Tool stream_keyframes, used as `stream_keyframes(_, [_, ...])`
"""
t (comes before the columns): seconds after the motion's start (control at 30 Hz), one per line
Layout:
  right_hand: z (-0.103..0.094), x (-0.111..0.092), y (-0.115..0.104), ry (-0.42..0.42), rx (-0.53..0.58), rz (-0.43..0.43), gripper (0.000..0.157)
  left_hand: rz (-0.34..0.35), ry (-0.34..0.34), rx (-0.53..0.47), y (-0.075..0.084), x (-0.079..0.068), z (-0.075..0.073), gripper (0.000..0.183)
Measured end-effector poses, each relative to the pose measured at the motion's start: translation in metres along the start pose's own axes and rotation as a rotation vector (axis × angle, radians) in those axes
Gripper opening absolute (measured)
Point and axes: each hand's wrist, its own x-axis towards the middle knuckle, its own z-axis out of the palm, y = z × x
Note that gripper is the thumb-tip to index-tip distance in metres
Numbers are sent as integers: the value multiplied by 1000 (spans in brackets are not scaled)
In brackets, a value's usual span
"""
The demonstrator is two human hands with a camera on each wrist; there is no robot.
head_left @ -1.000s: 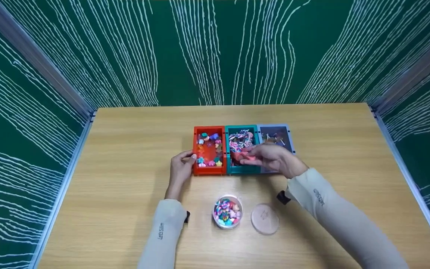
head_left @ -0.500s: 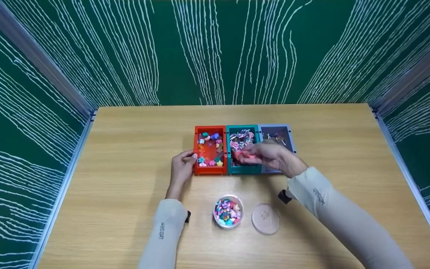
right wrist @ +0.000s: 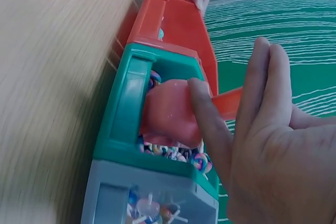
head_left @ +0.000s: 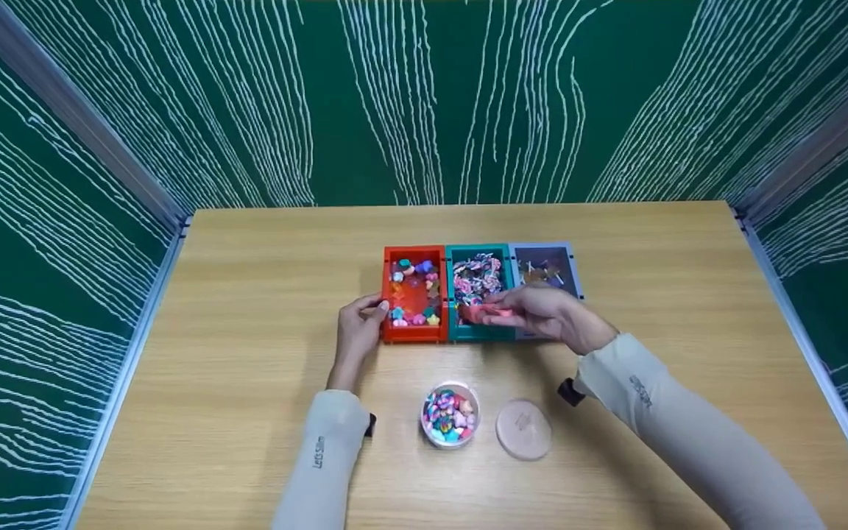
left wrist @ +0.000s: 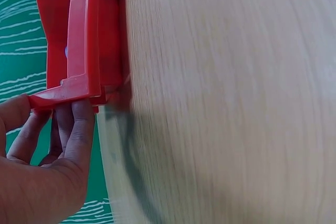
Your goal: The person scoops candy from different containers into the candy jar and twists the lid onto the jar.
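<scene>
My left hand holds the outer side of the red bin, its thumb at the rim, and the left wrist view shows the fingers against the wall. My right hand grips a coral-pink scoop by its handle. One finger lies along the scoop. The scoop's bowl sits inside the green bin, over swirled multicoloured candy-like pieces. Flower-shaped and other small colourful pieces line the red bin.
The grey bin adjoins the green one and holds small pieces with white sticks. Nearer on the wooden table stand a round tub of colourful pieces and, to its right, a clear lid. Green walls enclose the table.
My right hand and forearm have shifted slightly right, with the scoop still in the green bin. The left hand keeps its hold on the red bin.
</scene>
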Motion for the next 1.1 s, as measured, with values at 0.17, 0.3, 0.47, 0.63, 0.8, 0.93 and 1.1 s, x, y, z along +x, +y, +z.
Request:
stream_keyframes(0.17, [14, 10, 12, 49, -123, -88, 35, -11, -1, -13, 1, 0, 1, 28])
stream_keyframes(0.3, [20, 15, 28, 145, -211, -187, 49, -5, 3, -22, 1, 1, 1, 27])
stream_keyframes(0.47, [17, 21, 47, 203, -247, -294, 51, 4, 3, -11, 1, 1, 0, 27])
stream_keyframes(0.63, [18, 27, 61, 216, -238, -382, 49, 31, 2, -20, -1, 1, -1, 27])
stream_keyframes(0.8, [21, 29, 69, 233, -181, -429, 50, 63, -3, -28, -3, 1, -2, 27])
stream_keyframes(0.93, [23, 26, 68, 248, -98, -390, 50, 44, -12, -16, -4, 0, -2, 27])
stream_keyframes(1.1, [23, 28, 66, 267, -71, -386, 50, 28, -13, -19, -3, 0, -1, 26])
